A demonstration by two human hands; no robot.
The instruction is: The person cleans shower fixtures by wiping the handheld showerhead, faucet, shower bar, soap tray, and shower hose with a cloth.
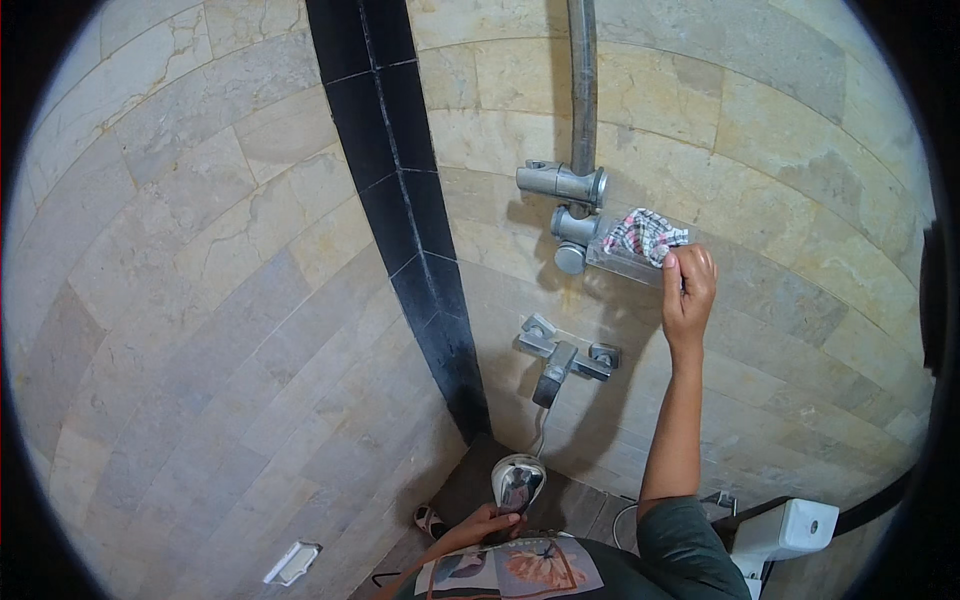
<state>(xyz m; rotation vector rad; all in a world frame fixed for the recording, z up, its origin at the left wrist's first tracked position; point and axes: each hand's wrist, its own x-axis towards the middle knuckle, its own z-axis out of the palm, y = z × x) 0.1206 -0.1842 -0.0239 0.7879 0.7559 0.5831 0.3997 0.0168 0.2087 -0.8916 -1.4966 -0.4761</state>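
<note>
My right hand (691, 277) grips the edge of a crumpled checked cloth (641, 234) at the right end of a clear plastic soap shelf (626, 262). The shelf is fixed beside the lower bracket of a metal shower rail (583, 90). Above it on the rail sits a chrome shower holder (559, 182) with nothing in it. Low in the picture, close to my body, my left hand (491, 523) holds a chrome hand shower (519, 484) by its handle. Between them, a chrome mixer tap (559, 364) is mounted on the wall, with a hose (541, 431) running down from it.
Stone-tiled walls meet at a black-tiled corner strip (405, 187). A white toilet cistern (806, 529) stands at the lower right, near a small metal valve (721, 499). A white-framed fitting (294, 564) is on the left wall. The floor (480, 472) is dark tile.
</note>
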